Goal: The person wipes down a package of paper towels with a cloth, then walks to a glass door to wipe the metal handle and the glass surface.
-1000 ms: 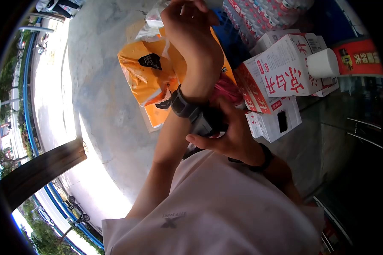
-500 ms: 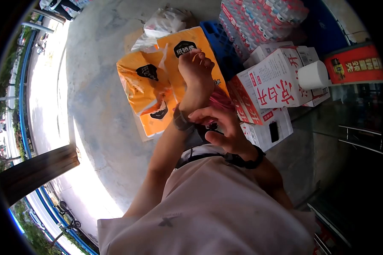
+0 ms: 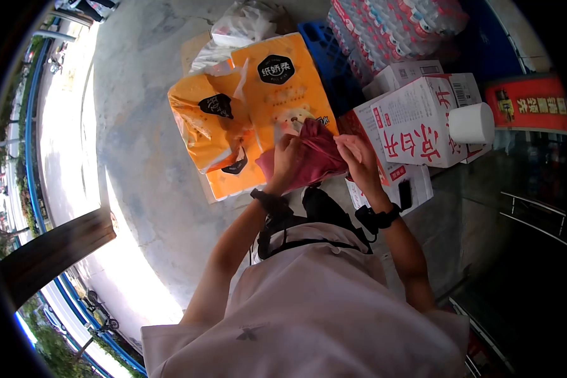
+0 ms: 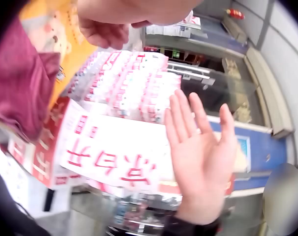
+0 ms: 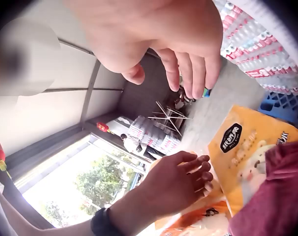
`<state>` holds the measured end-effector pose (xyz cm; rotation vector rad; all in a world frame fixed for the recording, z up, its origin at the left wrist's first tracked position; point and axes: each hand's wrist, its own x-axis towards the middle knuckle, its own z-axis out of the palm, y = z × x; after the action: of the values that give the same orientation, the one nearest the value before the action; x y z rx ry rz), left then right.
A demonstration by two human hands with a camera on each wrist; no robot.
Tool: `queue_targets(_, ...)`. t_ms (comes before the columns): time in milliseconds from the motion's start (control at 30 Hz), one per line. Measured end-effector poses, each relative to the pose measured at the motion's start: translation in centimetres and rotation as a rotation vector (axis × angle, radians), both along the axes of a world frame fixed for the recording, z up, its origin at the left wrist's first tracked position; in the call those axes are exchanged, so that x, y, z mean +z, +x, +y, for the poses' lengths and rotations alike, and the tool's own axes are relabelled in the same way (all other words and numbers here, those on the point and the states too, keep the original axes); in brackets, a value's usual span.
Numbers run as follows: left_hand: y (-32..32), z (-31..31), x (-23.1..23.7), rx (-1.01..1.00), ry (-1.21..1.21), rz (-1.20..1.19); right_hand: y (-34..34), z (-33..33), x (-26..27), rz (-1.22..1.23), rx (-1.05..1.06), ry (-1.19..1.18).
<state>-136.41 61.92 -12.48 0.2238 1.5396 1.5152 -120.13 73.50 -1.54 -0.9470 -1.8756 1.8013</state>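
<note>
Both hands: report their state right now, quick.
Left hand: open, fingers loosely curled, holding nothing.
Right hand: open, fingers extended, holding nothing.

Free passage: floor (image 3: 142, 157), left of the orange packages (image 3: 258, 88). Obstructions: cartons (image 3: 416, 120), right of the maroon cloth (image 3: 317, 155); bottle packs (image 3: 400, 25), far right.
</note>
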Motion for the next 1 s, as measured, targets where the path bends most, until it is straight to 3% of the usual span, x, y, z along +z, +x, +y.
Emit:
queue_targets(33, 0.7, -0.7, -2.5, 0.006, 0.003, -0.004, 0.5, 0.0, -2.9, -0.1, 0.069, -0.044)
queue_targets(100, 1.5, -2.3, -6.3, -0.361, -0.287, 0.692, 1.2, 0.0, -8.5, -0.431, 0.195, -0.027)
queue_targets(133, 1.9, -2.9, -6.0, -0.52, -0.376, 0.767, 1.1, -0.4, -10.2, -0.431, 0.197, -0.026)
queue_targets(167, 2.3, -3.6, -6.0, -0.677, -0.468, 0.837, 0.9, -1.1, -11.9, -0.617, 0.219, 0.182)
queue_targets(200, 3.4, -4.5, -7.6, -0.695, -0.52, 0.963, 0.6, -1.6, -14.1, -0.796, 0.237, 0.392)
queue_targets(233, 4.2, -5.2, -9.5, -0.715, -0.572, 1.088, 0.6, -1.8, -17.4, -0.793, 0.243, 0.39)
queue_targets(300, 5.2, -5.9, -10.9, -0.653, -0.525, 1.098, 1.4, -1.9, -23.6, -0.621, 0.208, 0.617)
queue_targets(367, 5.8, -6.2, -12.8, -0.618, -0.488, 1.077, 0.5, -2.2, -24.1, -0.674, 0.225, 0.654)
queue_targets(467, 5.3, -5.8, -14.8, -0.641, -0.556, 1.133, 0.0, -0.9, -26.7, -0.492, 0.247, 0.742)
queue_targets(500, 5.1, -5.3, -14.8, -0.658, -0.578, 1.097, -0.7, 0.1, -27.1, -0.48, 0.274, 0.759)
queue_targets(600, 2.0, -1.3, -15.2, -0.523, -0.586, 1.281, -4.9, 4.5, -27.7, -0.45, 0.324, 0.812)
queue_targets(833, -9.3, 10.0, -16.7, -0.317, -0.615, 1.409, -19.4, 15.8, -27.9, -0.306, 0.248, 0.977)
queue_targets(1000, -10.0, 11.2, -17.3, -0.231, -0.63, 1.367, -20.8, 16.2, -27.7, -0.425, 0.256, 1.027)
